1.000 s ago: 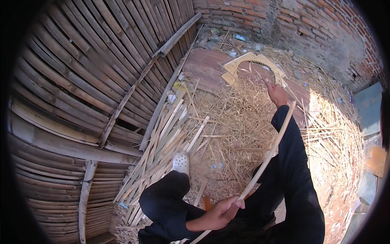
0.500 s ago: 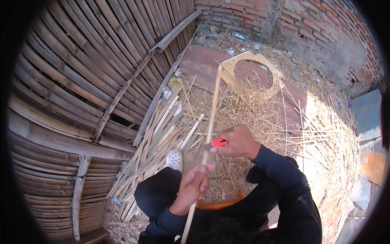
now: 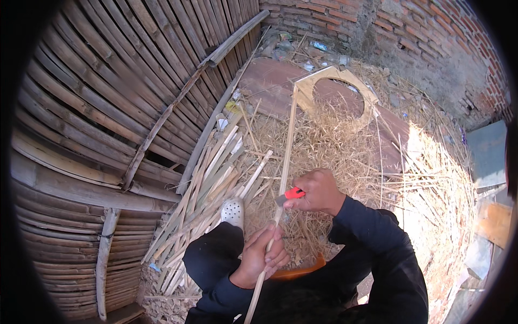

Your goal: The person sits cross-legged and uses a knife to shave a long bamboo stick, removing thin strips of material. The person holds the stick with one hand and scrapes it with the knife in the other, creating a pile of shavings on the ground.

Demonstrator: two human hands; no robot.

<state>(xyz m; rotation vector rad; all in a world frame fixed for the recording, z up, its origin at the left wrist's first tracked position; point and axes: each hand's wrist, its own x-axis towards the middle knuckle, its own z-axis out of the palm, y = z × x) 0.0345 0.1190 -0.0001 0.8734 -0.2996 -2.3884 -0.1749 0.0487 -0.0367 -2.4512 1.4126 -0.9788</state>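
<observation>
As left hand (image 3: 263, 256) grips strip (image 3: 288, 154), littered ground (image 3: 431, 232), brickwork (image 3: 423, 28)

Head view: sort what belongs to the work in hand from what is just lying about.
In use:
long pale bamboo-like strip, held by the left hand
red-handled, grey-bladed knife, in the right hand, blade at the strip

Seemingly just lying about:
pile of thin pale strips, perhaps spare stock
curly straw-coloured shavings
flat pale-yellow board with a large round cut-out

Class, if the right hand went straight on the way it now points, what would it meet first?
The pale strip; the blade of the red-handled knife in the right hand appears against it, though depth is unclear.
</observation>
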